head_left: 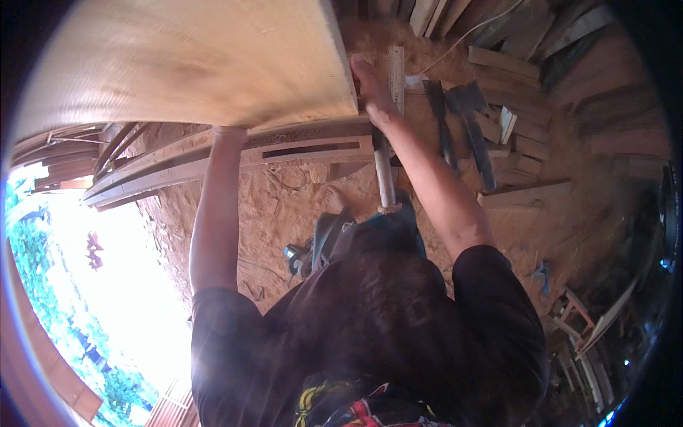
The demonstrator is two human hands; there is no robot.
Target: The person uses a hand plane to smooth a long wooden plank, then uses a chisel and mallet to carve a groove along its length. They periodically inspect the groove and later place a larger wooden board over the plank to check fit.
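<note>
A wide, pale wooden board (pixel 213 64) stands tilted up before me and fills the upper left. My left hand (pixel 229 131) is at its lower edge; the fingers are hidden behind the wood, and only the wrist and base of the hand show. At the board's right edge, my right hand (pixel 372 89) wraps round the side, with the fingertips partly out of sight. Just below the board runs a long wooden beam (pixel 320 151) with a dark slot cut in it.
Under the beam's right end is a pale post or handle (pixel 385 178). A ruler-like strip (pixel 397 78) lies beyond my right hand. Dark flat tools (pixel 478 135) and stacked wood offcuts (pixel 523 153) lie to the right. A power tool (pixel 295 257) sits on the sawdust-covered floor.
</note>
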